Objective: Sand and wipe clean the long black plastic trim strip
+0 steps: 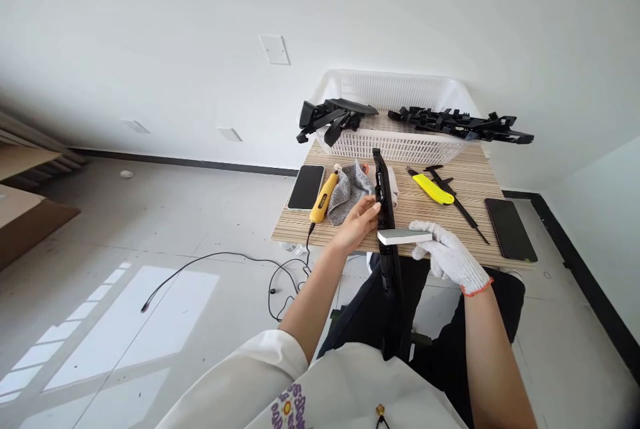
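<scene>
A long black plastic part (389, 262) runs from my lap up over the front edge of the wooden table (465, 182). My bare left hand (357, 222) grips it from the left, fingers closed on its upper section. My right hand (447, 256), in a white knit glove, holds a small grey block (404, 236) flat against the part's right side.
On the table lie a phone (306, 186), a yellow corded tool (323, 198), a grey glove (347, 192), a yellow utility knife (433, 188), thin black pieces (457, 199) and a second phone (511, 229). A white basket (395, 116) with black parts stands at the back. A cable (220, 262) trails on the floor.
</scene>
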Available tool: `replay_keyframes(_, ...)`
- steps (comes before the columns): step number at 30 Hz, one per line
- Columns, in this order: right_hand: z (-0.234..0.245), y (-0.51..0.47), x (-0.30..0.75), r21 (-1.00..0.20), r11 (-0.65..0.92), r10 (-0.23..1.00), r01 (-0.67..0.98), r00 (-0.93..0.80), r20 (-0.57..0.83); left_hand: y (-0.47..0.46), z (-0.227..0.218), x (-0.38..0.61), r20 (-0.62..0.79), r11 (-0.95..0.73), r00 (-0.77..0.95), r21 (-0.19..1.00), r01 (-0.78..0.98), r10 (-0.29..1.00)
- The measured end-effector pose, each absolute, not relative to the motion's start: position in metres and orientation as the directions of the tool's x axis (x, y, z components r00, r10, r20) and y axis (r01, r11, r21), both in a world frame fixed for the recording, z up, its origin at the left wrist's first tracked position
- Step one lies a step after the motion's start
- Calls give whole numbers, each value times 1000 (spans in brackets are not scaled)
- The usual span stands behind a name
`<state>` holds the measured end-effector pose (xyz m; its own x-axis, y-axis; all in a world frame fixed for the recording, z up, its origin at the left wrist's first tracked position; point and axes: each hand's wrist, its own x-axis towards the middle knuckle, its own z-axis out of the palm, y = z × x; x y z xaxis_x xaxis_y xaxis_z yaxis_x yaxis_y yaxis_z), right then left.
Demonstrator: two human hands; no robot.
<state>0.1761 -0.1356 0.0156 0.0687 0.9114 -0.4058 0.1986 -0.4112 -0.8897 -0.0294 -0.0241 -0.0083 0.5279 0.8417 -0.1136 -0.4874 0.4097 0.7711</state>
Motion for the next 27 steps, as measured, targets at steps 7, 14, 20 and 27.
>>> replay_keyframes(7,21,-146,170,-897,-387,920,214,26,-390,-23,-9,-30,-150,430,534,781,-452,832)
replay_keyframes(14,15,-124,142,-963,-269,921,-18,288,-262,-22,-9,-29,-136,434,562,786,-441,816)
replay_keyframes(20,3,-114,126,-987,-110,913,115,405,-55,-22,-11,-28,-156,435,528,774,-459,835)
replay_keyframes(27,-14,-113,125,-973,-3,916,230,392,89,-21,-12,-30,-119,382,534,826,-415,837)
